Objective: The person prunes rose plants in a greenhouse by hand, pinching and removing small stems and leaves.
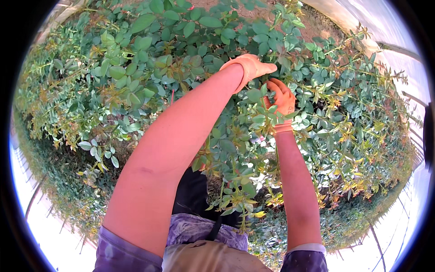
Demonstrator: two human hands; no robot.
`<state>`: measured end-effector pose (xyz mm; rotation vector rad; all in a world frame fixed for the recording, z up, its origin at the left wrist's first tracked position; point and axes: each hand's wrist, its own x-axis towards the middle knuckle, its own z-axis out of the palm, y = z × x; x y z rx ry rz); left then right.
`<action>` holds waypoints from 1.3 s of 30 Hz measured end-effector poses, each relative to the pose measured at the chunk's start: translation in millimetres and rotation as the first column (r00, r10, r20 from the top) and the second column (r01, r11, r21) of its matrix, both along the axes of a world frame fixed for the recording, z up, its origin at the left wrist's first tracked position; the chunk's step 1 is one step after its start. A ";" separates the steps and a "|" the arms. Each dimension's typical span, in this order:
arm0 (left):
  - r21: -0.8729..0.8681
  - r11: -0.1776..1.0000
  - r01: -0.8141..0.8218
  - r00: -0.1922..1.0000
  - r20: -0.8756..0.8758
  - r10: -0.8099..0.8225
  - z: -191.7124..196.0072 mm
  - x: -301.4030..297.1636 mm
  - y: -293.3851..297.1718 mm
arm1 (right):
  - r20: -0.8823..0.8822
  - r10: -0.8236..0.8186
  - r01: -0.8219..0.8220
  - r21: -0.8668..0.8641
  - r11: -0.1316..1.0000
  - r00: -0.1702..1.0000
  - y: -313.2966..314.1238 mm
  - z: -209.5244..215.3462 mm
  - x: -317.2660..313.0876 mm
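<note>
My left hand [256, 67], in an orange glove, reaches into the leafy rose bush [176, 72]. One digit points right; its other fingers are hidden, so I cannot tell whether it is open or closed. Just below and to the right is my right hand [283, 98], also in an orange glove, with its fingers curled inward among the stems. Whatever lies within those fingers is covered by a leafy rose shoot [259, 102]. The two gloves are close together, with a narrow strip of leaves between them.
Dense rose foliage [358, 122] spreads on both sides, with yellowish and reddish young shoots. Bare brown soil [317, 25] shows beyond the bush. Pale plastic sheeting [385, 27] lines the far right. Leafy shoots [244, 199] hang close to my clothing.
</note>
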<state>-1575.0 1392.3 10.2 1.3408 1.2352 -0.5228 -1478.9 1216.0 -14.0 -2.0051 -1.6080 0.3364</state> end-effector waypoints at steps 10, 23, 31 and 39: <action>0.716 0.579 0.391 0.910 -0.209 -0.357 -21.1 -20.7 -5.9 | 0.097 -0.023 0.027 -0.035 0.999 0.995 3.7 -4.1 9.0; 0.193 0.516 0.835 0.534 -0.517 -0.669 -57.9 -43.2 -2.4 | 0.133 0.082 -0.084 0.005 0.996 0.988 -12.7 -8.3 17.1; 0.236 0.741 0.628 0.778 -0.208 -0.593 -17.8 -33.2 6.3 | 0.114 0.080 -0.077 -0.025 0.997 0.990 -13.9 -3.0 12.9; 0.560 0.771 -0.303 0.953 0.176 0.246 2.7 -26.2 23.6 | 0.098 0.053 -0.052 -0.014 0.999 0.994 -5.9 7.9 -1.0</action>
